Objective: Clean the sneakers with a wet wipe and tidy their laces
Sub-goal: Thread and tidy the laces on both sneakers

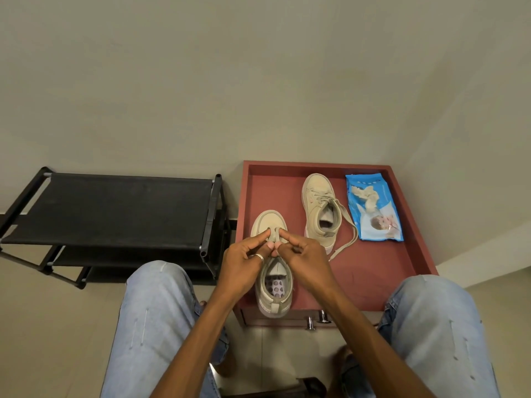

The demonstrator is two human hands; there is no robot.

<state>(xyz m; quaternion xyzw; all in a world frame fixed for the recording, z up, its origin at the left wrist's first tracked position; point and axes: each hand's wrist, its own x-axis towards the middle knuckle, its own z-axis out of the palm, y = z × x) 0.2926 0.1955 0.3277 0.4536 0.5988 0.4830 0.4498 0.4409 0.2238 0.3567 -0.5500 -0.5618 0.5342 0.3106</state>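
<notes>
Between the jean-clad knees point(155, 305), both hands are at the near sneaker point(273, 307), which stands at the front edge of the red cabinet top point(367, 271) with its heel toward the person. The left hand point(244, 265), which wears a ring, and the right hand point(307, 262) meet over the tongue, each with fingers curled and pinching the lace point(275, 235) between thumb and forefinger. It looks like tying or tucking is under way on this shoe. Further back, the far sneaker point(316, 202) stands apart, and its trailing lace point(349, 237) hangs loose over the side onto the red surface, so that one is not yet tidied. Just beside it lies the blue wet wipe pack point(376, 225) with a crumpled wipe point(366, 198) on top, which suggests the wiping is largely done; how clean the uppers are cannot be judged. To the left stands a black shoe rack point(115, 208).
</notes>
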